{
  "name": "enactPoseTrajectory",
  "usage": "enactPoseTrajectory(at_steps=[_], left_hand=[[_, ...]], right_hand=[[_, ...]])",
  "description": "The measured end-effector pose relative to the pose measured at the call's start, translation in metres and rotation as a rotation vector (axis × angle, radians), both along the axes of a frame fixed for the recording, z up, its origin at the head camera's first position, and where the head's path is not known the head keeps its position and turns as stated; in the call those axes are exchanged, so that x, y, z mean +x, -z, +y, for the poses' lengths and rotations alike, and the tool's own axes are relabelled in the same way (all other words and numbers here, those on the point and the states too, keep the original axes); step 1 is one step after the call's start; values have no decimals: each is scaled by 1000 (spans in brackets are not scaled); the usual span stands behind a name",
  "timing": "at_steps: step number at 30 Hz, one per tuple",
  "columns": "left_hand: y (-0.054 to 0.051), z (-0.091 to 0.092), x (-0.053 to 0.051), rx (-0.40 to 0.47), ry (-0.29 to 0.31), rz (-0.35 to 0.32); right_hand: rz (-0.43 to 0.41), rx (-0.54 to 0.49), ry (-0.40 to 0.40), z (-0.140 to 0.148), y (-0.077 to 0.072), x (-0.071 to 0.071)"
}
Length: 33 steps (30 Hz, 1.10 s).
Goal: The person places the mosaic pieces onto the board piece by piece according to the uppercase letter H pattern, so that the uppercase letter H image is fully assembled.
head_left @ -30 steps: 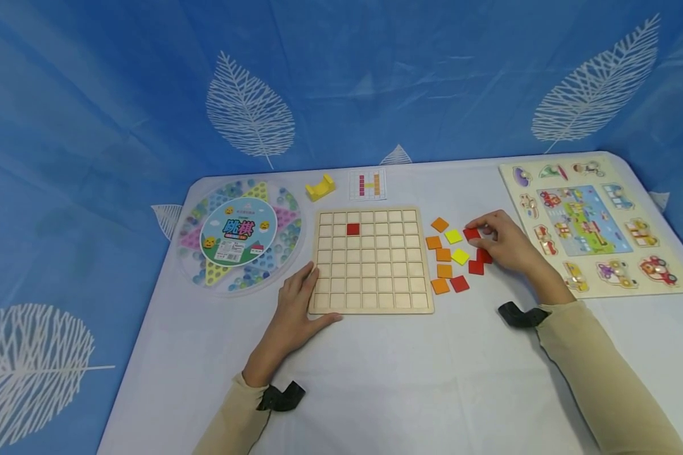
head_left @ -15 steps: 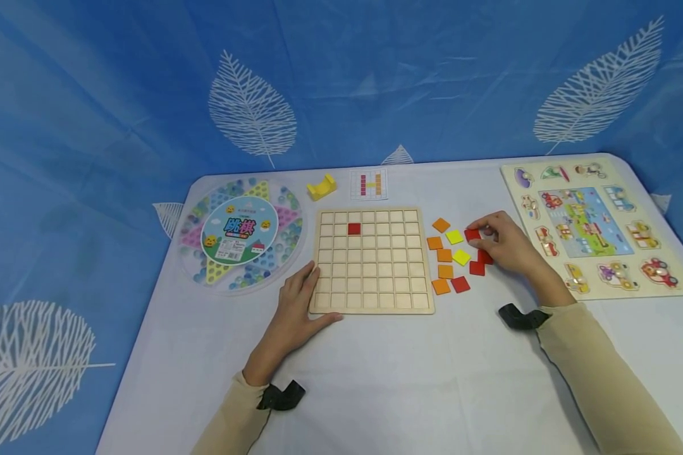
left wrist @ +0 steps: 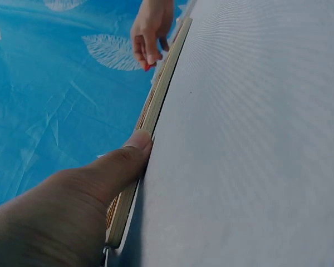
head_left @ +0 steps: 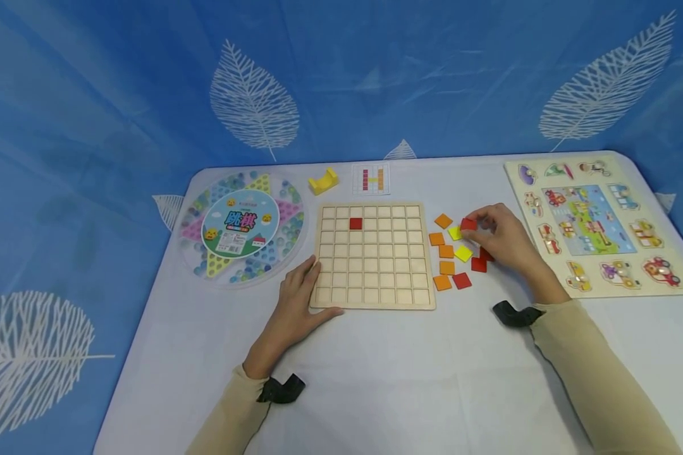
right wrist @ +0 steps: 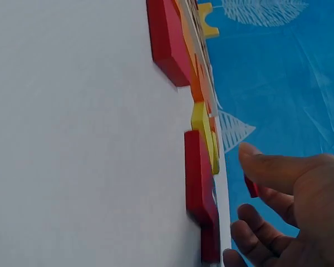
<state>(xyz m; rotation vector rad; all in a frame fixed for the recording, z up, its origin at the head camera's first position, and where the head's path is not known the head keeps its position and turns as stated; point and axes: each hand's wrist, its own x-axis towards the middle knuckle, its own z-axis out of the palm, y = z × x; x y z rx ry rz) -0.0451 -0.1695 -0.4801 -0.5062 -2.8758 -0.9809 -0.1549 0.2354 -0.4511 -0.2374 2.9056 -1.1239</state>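
My right hand (head_left: 503,238) pinches a red square tile (head_left: 468,224) between thumb and fingertips, lifted above the other tiles. In the right wrist view that tile (right wrist: 250,186) shows beside the thumb, off the table. Around it lie loose red tiles (head_left: 461,280), two yellow tiles (head_left: 463,253) and several orange tiles (head_left: 446,251). My left hand (head_left: 298,303) rests at the near left corner of the wooden grid board (head_left: 370,250), its thumb against the near edge, as the left wrist view also shows. One red tile (head_left: 355,224) sits in a cell near the board's far left.
A pattern card (head_left: 371,179) and a yellow holder (head_left: 323,182) lie beyond the board. A round Chinese checkers set (head_left: 241,224) sits at the left. At the right a wooden picture puzzle (head_left: 603,224) lies close to the right forearm.
The right hand has raised the red tile off the table and shifted it slightly left. The left hand stays at the board's corner. The head view has tilted a little.
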Motion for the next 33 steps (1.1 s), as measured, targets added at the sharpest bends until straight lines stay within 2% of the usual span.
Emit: enactPoseTrajectory(at_steps=[6, 11, 22, 27, 33], left_hand=[[0, 0, 0, 2, -1, -10], [1, -2, 0, 1, 3, -9], [1, -1, -1, -6, 4, -18], [0, -1, -1, -2, 1, -43], [0, -1, -1, -11, -1, -40]], right_hand=[[53, -40, -34, -26, -7, -5], [92, -39, -111, -62, -10, -10], [39, -4, -279, -144, -24, -21], [7, 32, -323, -164, -24, -28], [-42, 80, -355, -175, -20, -31]])
